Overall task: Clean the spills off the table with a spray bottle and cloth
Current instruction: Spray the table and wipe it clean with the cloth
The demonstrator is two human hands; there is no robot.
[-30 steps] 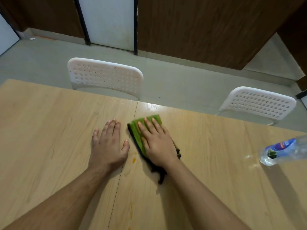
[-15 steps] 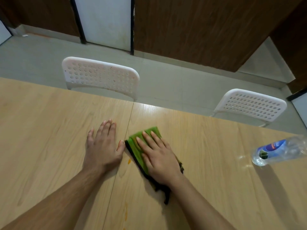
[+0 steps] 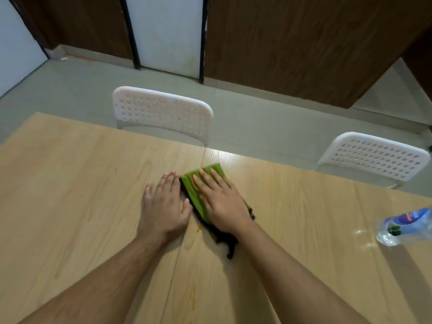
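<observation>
Flatly, right hand point(image 3: 221, 204) presses folded green cloth point(image 3: 196, 195) on woodgrain table point(image 3: 70, 178).

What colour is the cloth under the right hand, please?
Green on top with a dark, blackish underside, seen in the head view: cloth beneath the right hand.

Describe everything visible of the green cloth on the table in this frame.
The green cloth lies folded flat on the wooden table, just right of the seam between its panels. It looks like soft fabric, bright green on top with a dark layer or edge trailing toward the person. The right hand presses on it with straight fingers; the left hand rests beside it.
</observation>
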